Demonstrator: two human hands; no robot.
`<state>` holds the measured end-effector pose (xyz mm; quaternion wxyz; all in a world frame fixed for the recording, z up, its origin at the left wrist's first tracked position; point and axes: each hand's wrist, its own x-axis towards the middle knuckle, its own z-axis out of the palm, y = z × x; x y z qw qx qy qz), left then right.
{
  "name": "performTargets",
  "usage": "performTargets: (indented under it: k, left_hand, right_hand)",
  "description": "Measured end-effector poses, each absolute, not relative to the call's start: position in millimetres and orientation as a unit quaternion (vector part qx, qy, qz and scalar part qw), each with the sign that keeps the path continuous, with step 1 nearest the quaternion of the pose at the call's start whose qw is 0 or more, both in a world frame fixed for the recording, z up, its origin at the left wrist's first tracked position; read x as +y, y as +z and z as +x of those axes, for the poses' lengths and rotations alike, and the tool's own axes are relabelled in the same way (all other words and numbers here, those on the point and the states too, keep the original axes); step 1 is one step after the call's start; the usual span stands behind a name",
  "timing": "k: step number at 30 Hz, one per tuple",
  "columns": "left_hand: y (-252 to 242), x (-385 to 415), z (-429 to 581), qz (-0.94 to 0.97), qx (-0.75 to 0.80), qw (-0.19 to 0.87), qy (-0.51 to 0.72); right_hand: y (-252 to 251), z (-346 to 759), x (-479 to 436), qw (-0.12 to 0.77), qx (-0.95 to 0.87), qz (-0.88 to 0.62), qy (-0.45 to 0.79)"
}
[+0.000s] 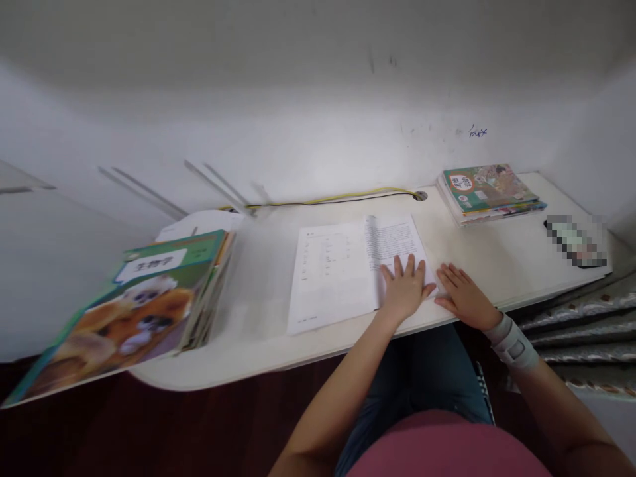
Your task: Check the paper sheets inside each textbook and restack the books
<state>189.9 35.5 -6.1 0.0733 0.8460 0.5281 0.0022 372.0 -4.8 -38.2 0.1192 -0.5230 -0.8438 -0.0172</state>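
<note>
An open book (338, 275) with printed pages lies on the white desk in front of me. My left hand (405, 291) rests on its right page, palm down with the fingers spread, covering part of the text. Just right of the book, my right hand (464, 295) lies flat on the desk near its front edge, fingers stretched out and holding nothing. A grey band is wrapped around my right wrist. The book's left page shows short columns of print.
On the left, a stack of textbooks (149, 305) overhangs the desk (258, 278). A second stack of books (489, 189) sits at the back right, with a phone (574, 242) near it. Yellow and black cables (338, 198) run along the wall into a desk hole.
</note>
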Motion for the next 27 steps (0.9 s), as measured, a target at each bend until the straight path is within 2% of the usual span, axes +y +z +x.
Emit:
performTargets:
  k: [11, 19, 22, 27]
  left_hand:
    - [0, 36, 192, 0.836, 0.541, 0.086, 0.004]
    - [-2, 35, 196, 0.835, 0.543, 0.086, 0.007]
    - [-5, 32, 195, 0.843, 0.533, 0.074, 0.014]
    - [-9, 29, 193, 0.853, 0.518, 0.049, 0.021]
  right_hand:
    - [-38, 374, -5, 0.17, -0.833, -0.526, 0.033]
    - [-39, 376, -5, 0.246, -0.804, -0.538, 0.06]
    - [-38, 376, 1, 0.231, -0.795, -0.558, 0.053]
    - [-39, 375, 17, 0.151, -0.799, -0.582, -0.011]
